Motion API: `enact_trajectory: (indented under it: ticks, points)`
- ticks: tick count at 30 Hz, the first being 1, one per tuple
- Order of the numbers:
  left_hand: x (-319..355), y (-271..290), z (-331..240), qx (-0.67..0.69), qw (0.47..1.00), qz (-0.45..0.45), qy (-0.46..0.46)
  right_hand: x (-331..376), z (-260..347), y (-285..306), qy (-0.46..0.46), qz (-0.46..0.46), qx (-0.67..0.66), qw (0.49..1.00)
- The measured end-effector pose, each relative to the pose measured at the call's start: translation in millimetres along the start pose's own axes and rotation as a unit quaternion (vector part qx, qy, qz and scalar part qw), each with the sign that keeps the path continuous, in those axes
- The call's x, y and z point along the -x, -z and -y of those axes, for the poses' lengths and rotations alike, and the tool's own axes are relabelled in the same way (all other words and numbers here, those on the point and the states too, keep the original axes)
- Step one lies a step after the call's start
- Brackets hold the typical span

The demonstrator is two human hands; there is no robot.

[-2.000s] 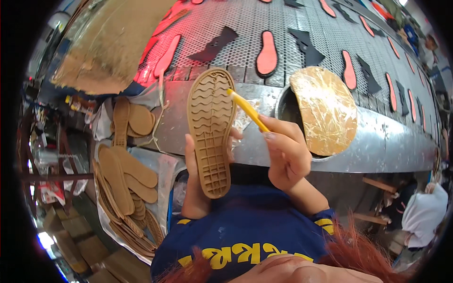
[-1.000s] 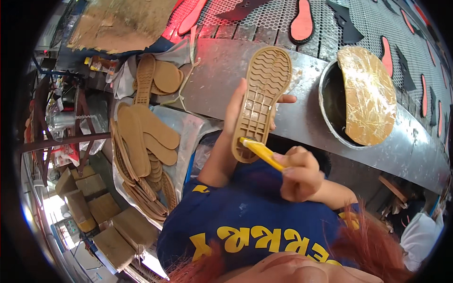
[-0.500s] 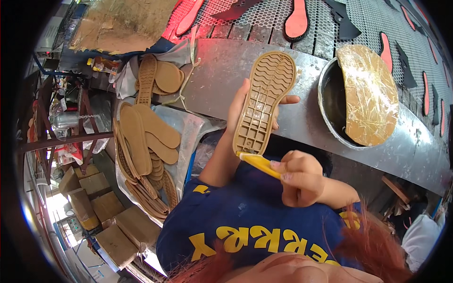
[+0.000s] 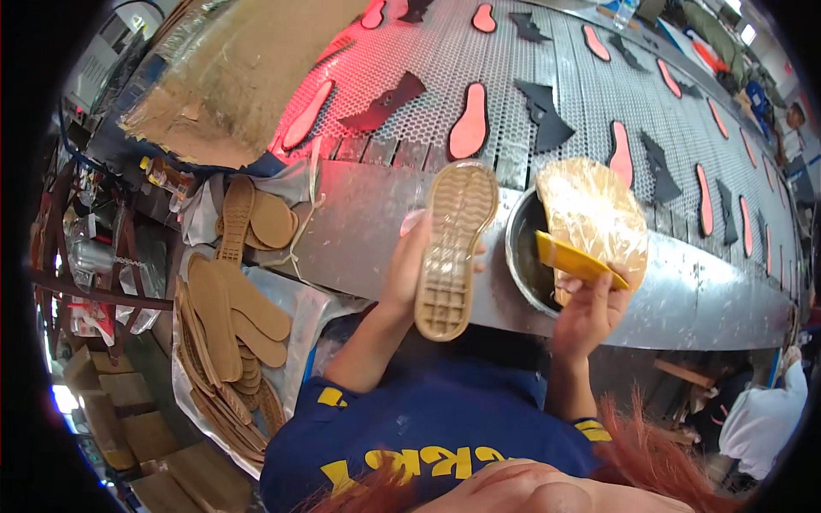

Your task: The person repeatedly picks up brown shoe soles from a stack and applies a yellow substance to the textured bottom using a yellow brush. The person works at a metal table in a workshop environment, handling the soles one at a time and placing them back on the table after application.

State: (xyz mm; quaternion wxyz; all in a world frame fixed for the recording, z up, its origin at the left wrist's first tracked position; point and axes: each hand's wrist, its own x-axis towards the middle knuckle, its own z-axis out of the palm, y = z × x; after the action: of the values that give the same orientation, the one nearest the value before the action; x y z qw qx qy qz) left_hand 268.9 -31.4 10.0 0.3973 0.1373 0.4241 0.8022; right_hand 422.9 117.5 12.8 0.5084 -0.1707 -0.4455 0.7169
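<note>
The left hand (image 4: pixel 405 272) grips one tan shoe sole (image 4: pixel 456 227), tread facing up, at the near edge of the metal bench (image 4: pixel 363 224); the right hand (image 4: pixel 588 315) pinches one yellow tool (image 4: pixel 571 258) over one partly covered pot (image 4: pixel 513 262). The held sole's glossy tread seems at least partly coated. Further soles (image 4: pixel 213 320), piled at left and overlapping too much to count, look uncoated.

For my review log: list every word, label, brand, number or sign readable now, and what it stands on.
Large yellow lettering on the navy shirt: partly hidden; wording not copied here.
Small bottle at left: any label too small to read.
Shoe sole: no readable text.
</note>
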Motion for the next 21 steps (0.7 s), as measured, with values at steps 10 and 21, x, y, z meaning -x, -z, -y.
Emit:
enact_trajectory:
  ticks: [10,21]
  points:
    - [-201,-12,-101,0.101,0.954,-0.095,-0.266,-2,17,32,0.037,0.026,-0.004,0.999]
    - [-37,26,-37,-0.562,0.799,-0.008,-0.215,-6,-1,39,0.008,0.004,0.015,1.0]
